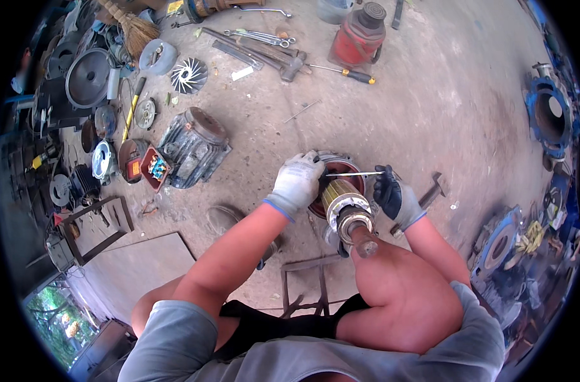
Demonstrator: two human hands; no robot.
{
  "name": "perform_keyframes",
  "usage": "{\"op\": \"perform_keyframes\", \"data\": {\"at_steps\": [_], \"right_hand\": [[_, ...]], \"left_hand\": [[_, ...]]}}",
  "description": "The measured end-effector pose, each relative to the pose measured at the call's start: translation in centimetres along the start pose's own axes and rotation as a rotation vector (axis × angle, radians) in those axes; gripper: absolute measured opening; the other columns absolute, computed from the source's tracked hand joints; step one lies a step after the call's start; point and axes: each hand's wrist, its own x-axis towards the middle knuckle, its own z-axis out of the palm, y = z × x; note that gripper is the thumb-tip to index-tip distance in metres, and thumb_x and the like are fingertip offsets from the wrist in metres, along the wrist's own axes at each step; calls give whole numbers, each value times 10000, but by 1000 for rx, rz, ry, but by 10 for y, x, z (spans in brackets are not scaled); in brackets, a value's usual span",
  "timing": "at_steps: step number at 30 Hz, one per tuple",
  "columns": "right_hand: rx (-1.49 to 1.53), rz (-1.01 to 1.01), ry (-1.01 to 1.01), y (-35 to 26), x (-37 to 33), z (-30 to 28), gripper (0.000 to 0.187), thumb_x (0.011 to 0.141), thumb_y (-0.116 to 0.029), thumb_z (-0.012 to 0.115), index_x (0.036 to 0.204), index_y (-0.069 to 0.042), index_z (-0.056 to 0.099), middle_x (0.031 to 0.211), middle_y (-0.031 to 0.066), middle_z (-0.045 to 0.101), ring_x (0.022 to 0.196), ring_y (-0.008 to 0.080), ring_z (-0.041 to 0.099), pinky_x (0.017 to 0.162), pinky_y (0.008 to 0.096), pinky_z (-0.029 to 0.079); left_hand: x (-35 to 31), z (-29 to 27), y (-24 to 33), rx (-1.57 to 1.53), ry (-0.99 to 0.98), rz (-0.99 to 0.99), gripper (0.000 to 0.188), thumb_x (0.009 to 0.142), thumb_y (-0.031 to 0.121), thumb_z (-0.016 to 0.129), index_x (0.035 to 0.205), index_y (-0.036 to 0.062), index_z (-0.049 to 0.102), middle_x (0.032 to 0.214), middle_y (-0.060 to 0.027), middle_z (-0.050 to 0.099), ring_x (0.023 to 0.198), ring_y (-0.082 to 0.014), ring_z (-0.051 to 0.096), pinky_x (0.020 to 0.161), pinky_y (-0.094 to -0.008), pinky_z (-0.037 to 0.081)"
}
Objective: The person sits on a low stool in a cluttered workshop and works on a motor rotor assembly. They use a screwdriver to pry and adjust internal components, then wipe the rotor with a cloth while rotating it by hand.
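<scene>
A motor rotor (342, 198) with a bare shaft stands tilted toward me between my knees, its far end inside a round metal end cover (331, 157) with a reddish inside. My left hand (296, 183), in a white glove with a blue cuff, is closed on the cover's left rim; its fingertips are partly hidden. My right hand (395, 198), in a black-palmed glove, is closed on a thin metal rod (358, 174). The rod reaches left across the cover's opening above the rotor. Its grip end is hidden in my fist, so its exact kind is unclear.
A hammer (435, 190) lies right of my right hand. Left stands a finned motor housing (196, 149) beside a red terminal box (155, 168). Wrenches (261, 37), another hammer (292, 66), a screwdriver (358, 76) and a red jug (358, 38) lie ahead. Motor parts crowd both sides.
</scene>
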Motion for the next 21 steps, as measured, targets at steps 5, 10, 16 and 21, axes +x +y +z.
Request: {"op": "perform_keyframes", "data": {"at_steps": [5, 10, 16, 21], "right_hand": [[-213, -141, 264, 8, 1, 29, 411, 1143, -426, 541, 1237, -68, 719, 826, 12, 669, 727, 142, 634, 693, 294, 554], [-419, -302, 386, 22, 22, 41, 441, 1158, -429, 498, 1113, -49, 718, 753, 10, 622, 631, 118, 570, 610, 283, 489], [-676, -545, 230, -18, 110, 69, 436, 1159, -343, 493, 980, -30, 736, 723, 49, 662, 643, 189, 613, 626, 364, 502], [-1964, -651, -386, -46, 153, 222, 335, 1024, -280, 550, 968, -58, 795, 958, 237, 768, 894, 407, 763, 800, 536, 600]], "left_hand": [[-11, -12, -2, -374, 192, 34, 338, 888, 107, 748, 1214, 32, 703, 1257, -182, 681, 1154, -402, 655, 1032, -479, 528], [-20, 75, -12, -707, 349, -191, 486, 1020, 260, 677, 1419, -5, 594, 1342, -278, 648, 1306, -469, 594, 1159, -518, 454], [-18, 74, 0, -786, 367, -253, 480, 1067, 393, 570, 1350, 14, 650, 1355, -266, 656, 1314, -484, 586, 1150, -513, 453], [-18, 70, -1, -730, 397, -256, 505, 1086, 427, 510, 1367, 25, 631, 1277, -241, 689, 1230, -436, 655, 1053, -504, 506]]}}
